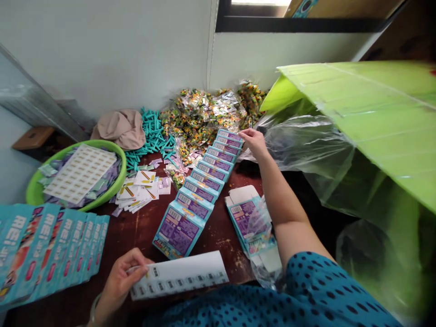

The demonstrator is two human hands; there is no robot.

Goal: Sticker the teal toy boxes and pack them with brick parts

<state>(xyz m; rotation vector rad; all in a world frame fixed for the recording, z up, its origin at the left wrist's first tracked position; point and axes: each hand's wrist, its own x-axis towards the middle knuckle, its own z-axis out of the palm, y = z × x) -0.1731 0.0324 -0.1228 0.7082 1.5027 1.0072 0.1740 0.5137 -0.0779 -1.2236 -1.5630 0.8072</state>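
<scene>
My left hand [124, 277] is closed on the left end of a white sticker sheet [184, 272], which has rows of small round labels with dark print. A slanting row of overlapping teal and purple cartons [180, 229] runs away from me across the table, barcodes showing. At the far end of this row, my right hand [254, 140] has its thumb and fingers pinched together at the right corner of the last carton [229, 135]. Whatever is between those fingertips is too small to make out.
A green basin [121, 181] holds small packets and a label sheet. Behind are teal sticks [153, 131], bags of colourful beads [204, 109] and printed cards [136, 193]. More cartons stand at left [51, 254]; flattened ones [245, 218] lie right, beside green sheeting [368, 104].
</scene>
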